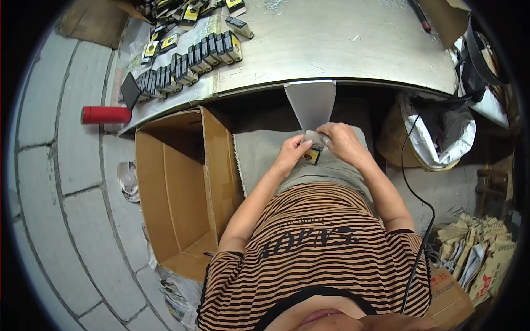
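Note:
A small black-and-yellow box (312, 155) is held over my lap, in front of the table's near edge. The fingers and thumb of my left hand (289, 155) are closed on its left side. My right hand (343, 144) pinches at its upper end, where a pale, partly see-through piece stands up between the two hands. Whether that piece belongs to the box or is a separate wrapper, I cannot tell. Just beyond my hands, a grey-white panel (311, 102) slopes down from the table edge.
Similar boxes (190, 60) stand in a row on the table's left side, with a loose pile behind. A red cylinder (105, 115) is at the left corner. An open carton (176, 220) stands left of me; a lined sack (441, 138) and black cord (424, 201) are right.

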{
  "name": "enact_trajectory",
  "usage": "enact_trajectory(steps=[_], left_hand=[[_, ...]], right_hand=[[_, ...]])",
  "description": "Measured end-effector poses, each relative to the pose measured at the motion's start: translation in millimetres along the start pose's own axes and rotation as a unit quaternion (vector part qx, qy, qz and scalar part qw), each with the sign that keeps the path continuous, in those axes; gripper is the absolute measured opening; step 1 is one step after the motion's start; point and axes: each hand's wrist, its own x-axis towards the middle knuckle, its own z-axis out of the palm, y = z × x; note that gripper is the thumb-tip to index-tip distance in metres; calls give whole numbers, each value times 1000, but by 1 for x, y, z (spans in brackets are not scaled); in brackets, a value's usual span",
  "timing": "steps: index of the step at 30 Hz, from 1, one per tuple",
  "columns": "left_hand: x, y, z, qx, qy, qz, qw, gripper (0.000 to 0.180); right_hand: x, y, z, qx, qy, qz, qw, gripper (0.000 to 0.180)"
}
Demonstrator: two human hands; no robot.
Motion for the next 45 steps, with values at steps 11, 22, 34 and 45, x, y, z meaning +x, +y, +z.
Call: enact_trajectory(steps=[11, 22, 34, 45], left_hand=[[-20, 82, 28, 260, 170, 354, 882, 50], [-40, 82, 47, 146, 92, 287, 942, 40], [-45, 108, 41, 148, 131, 386, 901, 47], [-37, 102, 37, 21, 112, 398, 910, 52]], right_hand=[[35, -8, -54, -83, 129, -127, 980, 23], [21, -44, -58, 139, 161, -185, 959, 67], [26, -65, -76, 332, 127, -103, 929, 37], [26, -64, -88, 448, 48, -56, 891, 14]])
